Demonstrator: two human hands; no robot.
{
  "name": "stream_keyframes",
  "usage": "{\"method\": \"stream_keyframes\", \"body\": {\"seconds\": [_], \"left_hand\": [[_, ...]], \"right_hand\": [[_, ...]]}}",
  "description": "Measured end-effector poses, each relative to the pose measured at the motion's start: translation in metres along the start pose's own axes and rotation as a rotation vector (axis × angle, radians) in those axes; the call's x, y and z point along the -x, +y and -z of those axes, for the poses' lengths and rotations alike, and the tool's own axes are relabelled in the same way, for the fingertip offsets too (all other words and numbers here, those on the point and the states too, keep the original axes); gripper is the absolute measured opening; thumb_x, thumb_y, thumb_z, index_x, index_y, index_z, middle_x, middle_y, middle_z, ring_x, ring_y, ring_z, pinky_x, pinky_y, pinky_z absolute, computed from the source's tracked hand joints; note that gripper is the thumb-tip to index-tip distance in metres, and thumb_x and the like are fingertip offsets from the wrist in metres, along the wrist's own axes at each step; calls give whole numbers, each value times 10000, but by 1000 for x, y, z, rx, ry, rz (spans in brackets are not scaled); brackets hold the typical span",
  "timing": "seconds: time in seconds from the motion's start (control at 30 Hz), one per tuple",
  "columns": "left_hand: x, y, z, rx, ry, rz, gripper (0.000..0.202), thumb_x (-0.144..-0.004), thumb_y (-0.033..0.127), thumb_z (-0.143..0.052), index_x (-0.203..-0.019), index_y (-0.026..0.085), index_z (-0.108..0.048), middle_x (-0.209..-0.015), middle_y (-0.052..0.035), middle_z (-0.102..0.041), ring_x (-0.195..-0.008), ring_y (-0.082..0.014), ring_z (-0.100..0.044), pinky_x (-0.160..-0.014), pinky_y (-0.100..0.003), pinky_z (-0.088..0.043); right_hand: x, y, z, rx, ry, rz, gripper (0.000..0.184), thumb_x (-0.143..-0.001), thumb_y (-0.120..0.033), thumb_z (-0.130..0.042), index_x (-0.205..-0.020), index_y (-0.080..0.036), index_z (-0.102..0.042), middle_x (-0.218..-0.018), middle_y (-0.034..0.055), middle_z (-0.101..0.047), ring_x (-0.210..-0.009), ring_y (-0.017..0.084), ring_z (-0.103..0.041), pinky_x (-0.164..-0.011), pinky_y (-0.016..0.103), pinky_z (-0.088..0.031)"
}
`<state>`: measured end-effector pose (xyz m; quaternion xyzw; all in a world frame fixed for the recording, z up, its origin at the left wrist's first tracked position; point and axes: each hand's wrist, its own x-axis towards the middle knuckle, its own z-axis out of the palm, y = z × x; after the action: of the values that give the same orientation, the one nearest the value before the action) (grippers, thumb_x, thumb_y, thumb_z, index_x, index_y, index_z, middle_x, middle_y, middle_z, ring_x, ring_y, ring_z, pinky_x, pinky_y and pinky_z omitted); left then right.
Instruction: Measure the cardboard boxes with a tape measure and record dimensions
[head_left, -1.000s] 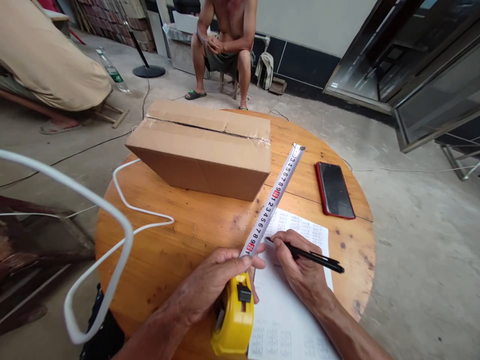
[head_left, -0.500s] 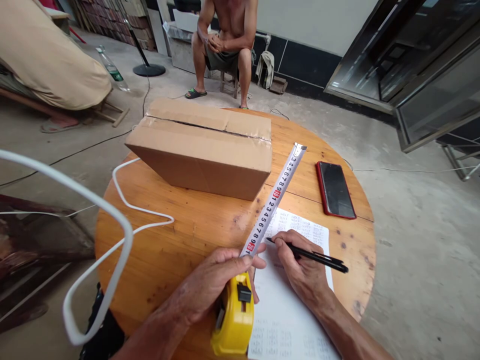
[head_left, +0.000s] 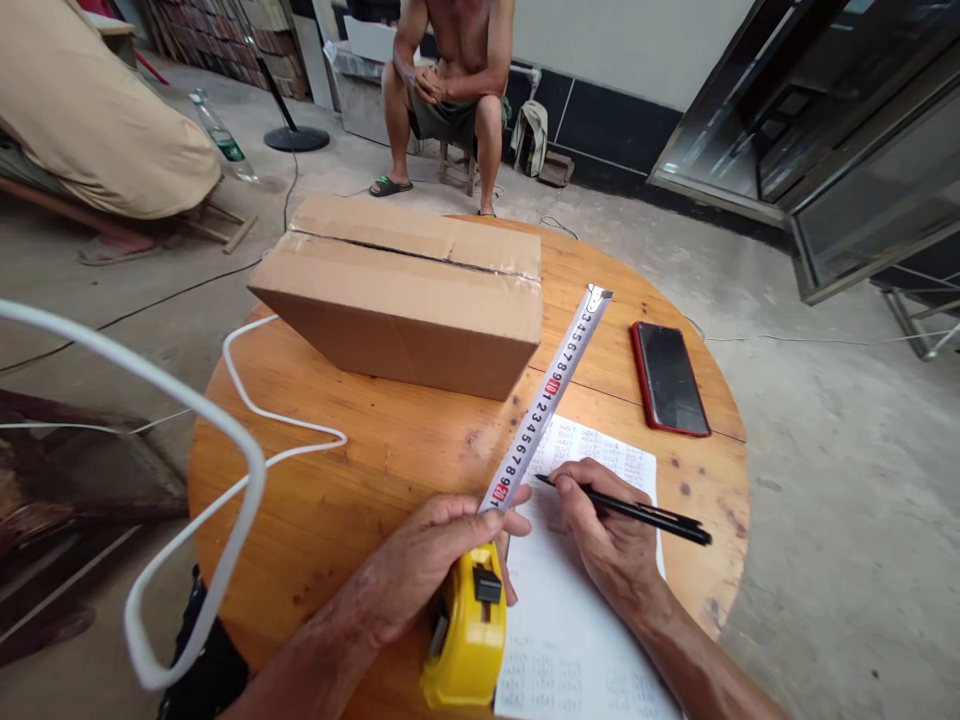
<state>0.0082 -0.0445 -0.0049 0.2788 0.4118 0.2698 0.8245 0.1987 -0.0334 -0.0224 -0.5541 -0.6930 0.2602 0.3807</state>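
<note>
My left hand (head_left: 420,565) is closed around a yellow tape measure (head_left: 465,640) at the near edge of a round wooden table (head_left: 360,490). Its white blade (head_left: 551,385) runs out toward the far right, past the corner of a taped cardboard box (head_left: 405,290). My right hand (head_left: 607,535) grips a black pen (head_left: 637,510) with the tip on a white sheet of paper (head_left: 577,640) covered in small written figures.
A red-cased phone (head_left: 669,380) lies face up on the table's right side. A white cable (head_left: 277,420) loops over the left edge. A person (head_left: 450,80) sits on a stool beyond the table. A plastic bottle (head_left: 221,135) and fan base (head_left: 296,138) stand on the concrete floor.
The pen has shifted slightly rightward and flattened as my right hand moves on the paper. My left hand and the tape measure stay put.
</note>
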Motion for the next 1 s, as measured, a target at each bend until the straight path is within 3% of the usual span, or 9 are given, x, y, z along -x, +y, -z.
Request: {"method": "stream_keyframes", "body": {"seconds": [0.2,0.4,0.6,1.0], "left_hand": [[1,-1,0,0,-5,-9,285,-856,330,-522,-923,124,-706,-632,-110,-716,-1062,-267,-603,-805,-299,-446],[1,0,2,-4,14,13,308,-846,363,-535,-934,123,-706,-637,-94,-717,-831,-257,-687,-774,-309,-454],[1,0,2,-15,20,20,334,-838,387,-542,-960,121,-704,-639,-86,-716,-632,-215,-681,-729,-312,-467],[1,-1,0,-24,15,24,332,-851,373,-528,-964,118,-706,-634,-76,-713,-583,-188,-658,-730,-302,-451]], "right_hand": [[0,2,0,-14,19,-60,164,-870,-230,-490,-763,-195,-609,-577,-17,-557,-522,121,-529,-487,241,-403],[0,3,-1,-35,14,-101,165,-876,-250,-494,-776,-199,-615,-581,-22,-551,-522,120,-512,-497,244,-397],[0,3,-1,-28,-9,-72,165,-879,-233,-488,-783,-192,-616,-605,-18,-558,-547,117,-513,-517,243,-397],[0,5,-3,-40,-40,-42,142,-880,-207,-488,-807,-195,-608,-648,-22,-561,-575,107,-516,-556,239,-408]]}}
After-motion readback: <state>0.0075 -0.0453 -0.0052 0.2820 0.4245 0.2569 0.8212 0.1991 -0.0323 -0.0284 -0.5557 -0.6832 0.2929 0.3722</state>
